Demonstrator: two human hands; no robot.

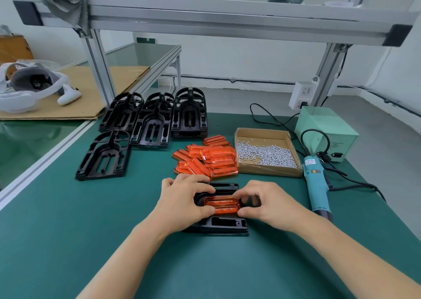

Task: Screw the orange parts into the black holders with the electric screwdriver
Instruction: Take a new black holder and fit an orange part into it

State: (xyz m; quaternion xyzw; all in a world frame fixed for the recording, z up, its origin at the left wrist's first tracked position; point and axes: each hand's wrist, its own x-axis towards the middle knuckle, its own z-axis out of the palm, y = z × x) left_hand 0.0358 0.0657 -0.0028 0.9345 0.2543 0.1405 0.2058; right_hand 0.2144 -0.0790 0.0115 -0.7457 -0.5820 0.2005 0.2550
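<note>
Bright, even light; warped edges

Both hands pinch one orange part [222, 205] seated in a black holder [218, 224]: left hand [184, 199] at its left end, right hand [268, 202] at its right; the electric screwdriver [316, 184] lies right of the holder.

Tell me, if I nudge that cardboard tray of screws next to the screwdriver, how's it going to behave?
The cardboard tray would probably slide easily on the smooth green mat. Its walls look low and thin, so they may flex. The loose screws would likely shift and rattle, perhaps spilling if it tips.
</note>
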